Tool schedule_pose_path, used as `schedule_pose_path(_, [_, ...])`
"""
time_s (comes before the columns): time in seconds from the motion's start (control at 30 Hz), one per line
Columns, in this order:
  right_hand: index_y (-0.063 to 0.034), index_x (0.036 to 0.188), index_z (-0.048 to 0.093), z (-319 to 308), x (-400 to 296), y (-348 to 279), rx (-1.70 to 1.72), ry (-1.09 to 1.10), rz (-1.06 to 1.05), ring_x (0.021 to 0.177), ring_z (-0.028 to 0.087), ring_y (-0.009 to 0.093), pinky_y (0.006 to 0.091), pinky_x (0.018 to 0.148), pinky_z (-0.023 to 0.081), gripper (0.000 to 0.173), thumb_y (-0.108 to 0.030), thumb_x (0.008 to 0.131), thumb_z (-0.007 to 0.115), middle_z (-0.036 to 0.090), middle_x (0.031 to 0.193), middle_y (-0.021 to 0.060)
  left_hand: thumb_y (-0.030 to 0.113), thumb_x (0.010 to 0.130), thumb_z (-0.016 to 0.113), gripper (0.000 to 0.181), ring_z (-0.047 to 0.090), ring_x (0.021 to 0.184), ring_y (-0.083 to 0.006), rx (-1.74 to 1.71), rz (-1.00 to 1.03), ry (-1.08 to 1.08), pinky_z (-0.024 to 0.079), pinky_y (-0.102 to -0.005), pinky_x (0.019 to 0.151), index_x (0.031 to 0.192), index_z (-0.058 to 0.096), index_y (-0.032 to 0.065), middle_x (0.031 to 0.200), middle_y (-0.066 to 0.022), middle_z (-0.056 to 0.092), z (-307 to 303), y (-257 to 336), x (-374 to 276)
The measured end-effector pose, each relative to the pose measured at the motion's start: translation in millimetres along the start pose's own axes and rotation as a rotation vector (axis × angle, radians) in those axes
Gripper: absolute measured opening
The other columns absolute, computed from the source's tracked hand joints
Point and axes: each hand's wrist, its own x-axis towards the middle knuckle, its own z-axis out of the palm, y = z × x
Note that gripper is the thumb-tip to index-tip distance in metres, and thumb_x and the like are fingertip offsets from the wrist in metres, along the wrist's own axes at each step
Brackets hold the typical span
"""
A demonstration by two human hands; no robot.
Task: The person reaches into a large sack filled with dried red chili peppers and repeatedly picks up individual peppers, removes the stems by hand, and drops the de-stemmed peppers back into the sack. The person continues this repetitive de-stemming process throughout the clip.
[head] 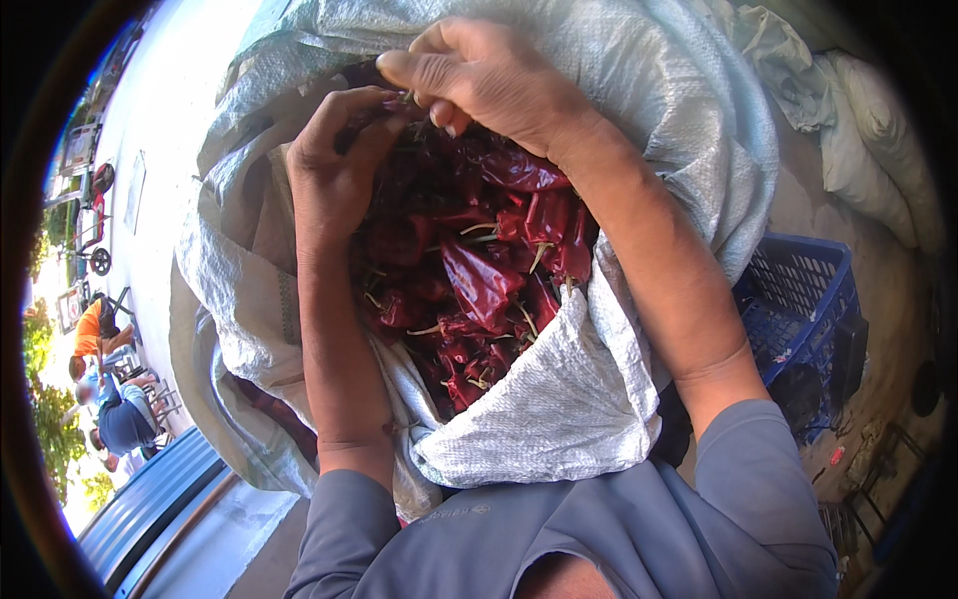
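Observation:
A large white woven plastic sack (539, 404) stands open before me, its rim rolled outward. Inside lie many dried red chili peppers (479, 284), wrinkled and glossy, several with pale stems. Over the far part of the opening, my left hand (340, 153) grips a dark red dried pepper (393, 105) between thumb and fingers. My right hand (479, 82) meets it there, thumb and fingertips pinched at the pepper's stem end. Part of that pepper is hidden by the fingers.
To the right of the sack sits a blue plastic crate (808, 299). Filled white sacks (868, 142) lie at the upper right. Another sack opening with red contents (273, 412) shows at lower left. Beyond, at far left, are several seated people (123, 404) and a red bicycle or scooter (97, 217).

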Motion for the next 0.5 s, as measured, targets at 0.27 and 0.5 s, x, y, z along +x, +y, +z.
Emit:
schedule_pose_path(0.27, [-0.0028, 0.092, 0.070, 3, 6, 18, -0.327, 0.142, -0.093, 0.075, 0.070, 0.023, 0.0346, 0.069, 0.056, 0.037, -0.039, 0.088, 0.076, 0.071, 0.080, 0.0126, 0.001, 0.081, 0.074, 0.016, 0.070, 0.086, -0.0234, 0.318, 0.434, 0.187, 0.055, -0.0331, 0.076, 0.095, 0.070, 0.0035, 0.095, -0.0101, 0.071, 6, -9, 5])
schedule_pose_path(0.5, [-0.0113, 0.085, 0.069, 13, -3, 17, -1.071, 0.292, -0.484, 0.070, 0.072, 0.029, 0.0406, 0.062, 0.058, 0.009, -0.019, 0.087, 0.066, 0.072, 0.078, 0.0094, 0.004, 0.083, 0.073, 0.020, 0.069, 0.092, -0.0238, 0.404, 0.244, 0.079, 0.054, -0.0341, 0.082, 0.103, 0.071, 0.0049, 0.103, -0.0116, 0.071, 13, -3, 1])
